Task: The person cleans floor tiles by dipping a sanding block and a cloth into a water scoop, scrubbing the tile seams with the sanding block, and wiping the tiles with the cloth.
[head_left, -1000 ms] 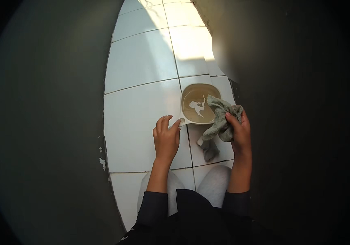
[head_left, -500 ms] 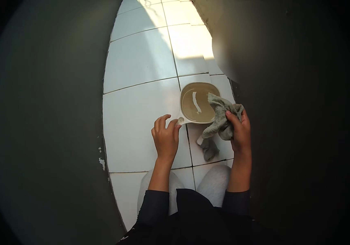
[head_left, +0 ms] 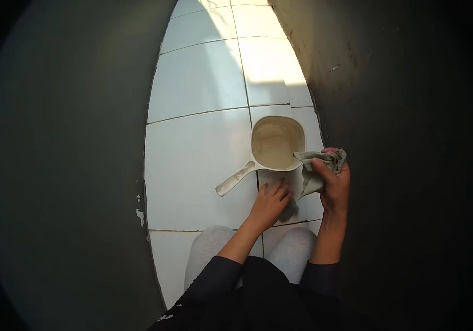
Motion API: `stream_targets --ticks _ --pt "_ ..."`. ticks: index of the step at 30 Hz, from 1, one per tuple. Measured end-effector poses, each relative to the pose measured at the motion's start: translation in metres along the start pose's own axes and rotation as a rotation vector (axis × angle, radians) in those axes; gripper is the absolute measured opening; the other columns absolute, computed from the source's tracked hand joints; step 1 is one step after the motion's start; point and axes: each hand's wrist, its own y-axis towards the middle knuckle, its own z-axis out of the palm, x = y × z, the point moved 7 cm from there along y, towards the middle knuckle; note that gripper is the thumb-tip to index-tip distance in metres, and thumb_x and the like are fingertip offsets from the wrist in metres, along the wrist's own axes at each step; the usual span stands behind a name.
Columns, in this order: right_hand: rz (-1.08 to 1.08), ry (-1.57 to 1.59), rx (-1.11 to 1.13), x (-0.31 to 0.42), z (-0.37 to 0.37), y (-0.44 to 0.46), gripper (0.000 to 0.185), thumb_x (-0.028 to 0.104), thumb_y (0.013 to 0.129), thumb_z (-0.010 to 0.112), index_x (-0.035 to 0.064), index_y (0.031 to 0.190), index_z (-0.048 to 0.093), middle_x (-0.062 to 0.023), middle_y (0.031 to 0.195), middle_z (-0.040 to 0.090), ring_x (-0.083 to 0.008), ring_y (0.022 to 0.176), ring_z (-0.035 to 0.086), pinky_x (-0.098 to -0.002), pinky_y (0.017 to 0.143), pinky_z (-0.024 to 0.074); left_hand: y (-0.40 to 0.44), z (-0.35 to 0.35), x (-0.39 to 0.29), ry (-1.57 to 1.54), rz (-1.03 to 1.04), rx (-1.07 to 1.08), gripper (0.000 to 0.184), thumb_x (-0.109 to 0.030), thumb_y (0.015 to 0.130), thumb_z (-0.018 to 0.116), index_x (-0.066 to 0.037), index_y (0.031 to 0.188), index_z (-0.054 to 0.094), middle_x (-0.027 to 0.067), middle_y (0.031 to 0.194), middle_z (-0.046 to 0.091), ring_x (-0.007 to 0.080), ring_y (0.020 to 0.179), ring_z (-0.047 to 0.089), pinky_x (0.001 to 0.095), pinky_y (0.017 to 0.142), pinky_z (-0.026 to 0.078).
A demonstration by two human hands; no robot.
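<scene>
A pale dipper (head_left: 251,149) with brownish water stands on the tiles, its handle (head_left: 234,179) pointing toward me and to the left. Below its bowl, my left hand (head_left: 272,203) reaches down with fingers somewhat apart over a small dark grey crumpled thing (head_left: 290,212). That thing is partly covered by the hand, and its kind is unclear. My right hand (head_left: 336,179) grips a grey-green cloth (head_left: 313,172), thumb on top. The cloth hangs at the dipper's lower right rim, and one corner overlaps it in view.
Dark walls rise close on the left (head_left: 82,165) and right (head_left: 402,165), narrowing the strip of white tiled floor (head_left: 197,160). Sunlight falls on the far tiles. My knees (head_left: 212,248) are in front, below my hands.
My left hand has left the dipper's handle and moved right, over the dark grey thing. My right hand has drawn the cloth slightly down and right, away from the bowl.
</scene>
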Motion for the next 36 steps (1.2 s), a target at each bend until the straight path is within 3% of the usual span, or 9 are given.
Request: stream_targets --ticks 6,11,15,18,22,25,29,31,36 --pt "-0.142 0.084 0.044 -0.003 0.004 0.005 0.015 -0.001 0.084 0.055 0.0063 0.096 0.049 -0.0092 0.097 0.057 -0.0166 0.09 0.057 -0.027 0.074 0.0512 0.006 -0.013 0.006 -0.319 -0.111 -0.103 0.037 0.0 0.07 0.057 -0.005 0.106 0.059 0.0101 0.111 0.058 0.0301 0.106 0.055 0.0397 0.086 0.046" --pt "0.012 0.249 -0.04 0.004 0.006 0.002 0.013 0.008 0.094 0.044 0.0109 0.106 0.041 -0.0113 0.099 0.056 -0.0245 0.095 0.057 -0.0441 0.081 0.0549 0.019 -0.061 0.009 -0.399 -0.176 -0.285 0.035 -0.002 0.072 0.06 -0.005 0.107 0.059 0.011 0.105 0.06 0.0297 0.095 0.059 0.0368 0.076 0.05" --pt "0.02 0.298 -0.066 -0.006 -0.022 0.008 0.016 0.02 0.095 0.05 0.0129 0.106 0.041 -0.0063 0.086 0.053 -0.0169 0.071 0.053 -0.0282 0.052 0.047 0.019 -0.054 0.018 -0.494 -0.394 -0.129 0.034 -0.003 0.075 0.059 -0.006 0.108 0.06 0.0116 0.1 0.061 0.0289 0.093 0.06 0.0367 0.073 0.05" --pt "0.092 0.396 -0.104 -0.007 -0.027 0.007 0.015 0.026 0.093 0.051 0.0149 0.103 0.046 -0.0037 0.087 0.051 -0.0147 0.062 0.045 -0.0267 0.044 0.037 0.004 -0.003 0.011 -0.259 -0.364 0.138 0.041 0.0 0.073 0.057 -0.009 0.113 0.058 0.0096 0.106 0.059 0.028 0.102 0.056 0.0395 0.075 0.048" --pt "0.161 0.449 -0.126 -0.015 -0.034 0.007 0.022 0.02 0.089 0.048 0.0135 0.109 0.041 -0.0027 0.083 0.048 -0.0154 0.061 0.047 -0.0283 0.046 0.0395 -0.007 0.015 -0.002 0.043 -0.201 -0.01 0.048 -0.001 0.071 0.057 -0.012 0.118 0.055 0.0066 0.112 0.056 0.0264 0.109 0.051 0.0414 0.079 0.044" --pt "0.046 0.282 -0.235 -0.038 -0.064 0.015 0.014 0.012 0.086 0.042 0.0123 0.1 0.045 -0.0051 0.088 0.051 -0.0139 0.068 0.047 -0.0281 0.054 0.0422 -0.006 0.025 0.005 0.044 -0.202 0.051 0.051 -0.004 0.069 0.059 -0.013 0.119 0.053 0.0044 0.115 0.053 0.0246 0.111 0.047 0.0415 0.082 0.041" --pt "0.332 -0.39 -0.107 -0.041 -0.057 0.001 0.024 0.01 0.084 0.046 0.0089 0.107 0.045 -0.0082 0.097 0.049 -0.0158 0.086 0.05 -0.0321 0.066 0.0479 -0.006 0.027 0.014 0.016 -0.305 0.098 0.042 -0.004 0.068 0.061 -0.011 0.108 0.055 0.0063 0.108 0.054 0.0247 0.105 0.049 0.0386 0.08 0.042" --pt "0.194 -0.932 -0.019 -0.043 -0.059 0.001 0.037 0.012 0.081 0.054 0.0065 0.116 0.043 -0.0183 0.106 0.047 -0.0284 0.093 0.053 -0.038 0.083 0.0447 -0.008 0.028 0.019 0.016 -0.347 0.109 0.04 -0.004 0.066 0.063 -0.01 0.105 0.055 0.0069 0.107 0.054 0.0251 0.104 0.05 0.0383 0.079 0.043" --pt "0.275 -1.023 0.132 -0.076 -0.058 -0.004 0.045 0.019 0.079 0.062 0.007 0.119 0.048 -0.0261 0.113 0.047 -0.0392 0.103 0.051 -0.0397 0.09 0.0424 -0.021 0.018 0.025 -0.316 -0.406 0.181 0.046 -0.01 0.063 0.069 -0.004 0.106 0.052 0.0139 0.104 0.054 0.0323 0.099 0.053 0.0401 0.081 0.045"
